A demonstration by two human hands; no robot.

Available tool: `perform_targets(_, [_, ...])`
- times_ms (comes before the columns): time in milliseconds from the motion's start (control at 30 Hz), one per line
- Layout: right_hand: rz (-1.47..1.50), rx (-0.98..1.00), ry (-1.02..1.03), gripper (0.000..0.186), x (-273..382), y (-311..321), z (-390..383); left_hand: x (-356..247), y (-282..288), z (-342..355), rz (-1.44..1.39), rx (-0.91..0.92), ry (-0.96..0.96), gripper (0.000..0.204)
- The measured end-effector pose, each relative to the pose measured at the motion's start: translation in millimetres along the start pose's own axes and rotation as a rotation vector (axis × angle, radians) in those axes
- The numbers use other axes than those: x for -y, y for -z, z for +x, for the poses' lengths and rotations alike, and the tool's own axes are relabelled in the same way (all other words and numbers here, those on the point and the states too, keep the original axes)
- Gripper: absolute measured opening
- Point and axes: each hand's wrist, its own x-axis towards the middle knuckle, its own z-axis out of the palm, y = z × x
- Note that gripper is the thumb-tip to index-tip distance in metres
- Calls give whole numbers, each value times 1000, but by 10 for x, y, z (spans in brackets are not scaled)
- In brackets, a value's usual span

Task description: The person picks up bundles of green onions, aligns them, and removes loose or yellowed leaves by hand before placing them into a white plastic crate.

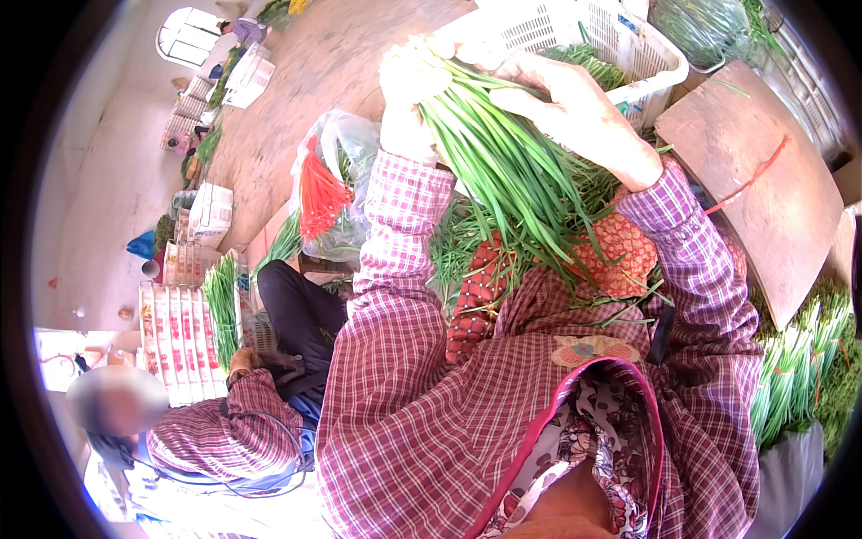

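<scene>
A loose bunch of long, slender green stalks [516,148] is held above the plaid-clothed lap [557,314], no tie visible.
It is clamped by the left hand's [409,85] and right hand's [575,103] fingers; red-tied green bundles [790,373] are already stacked rightward.

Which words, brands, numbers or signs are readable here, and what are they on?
None that I can read.
Pale slatted stack, at left: red patches, too small and blurred to tell whether they are lettering.
White basket, at top: no readable text.
Green bunch, held up: no label visible.
</scene>
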Motion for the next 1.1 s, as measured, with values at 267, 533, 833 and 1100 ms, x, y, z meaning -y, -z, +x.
perform_targets(267, [-498, -38, 154, 22, 346, 179, 40, 20, -23, -9, 201, -58, -7, 29])
perform_targets(533, [-754, 78, 172, 16, 624, 363, 196, 2, -186, -43, 72, -37, 262, 33])
perform_targets(833, [-712, -32, 376, 12, 498, 492, 293, 88, -79, -90, 246, 87, 315, 43])
perform_targets(1100, [-565, -298, 299, 14, 489, 1005, 145, -153, 420, -61, 123, 155, 92, 46])
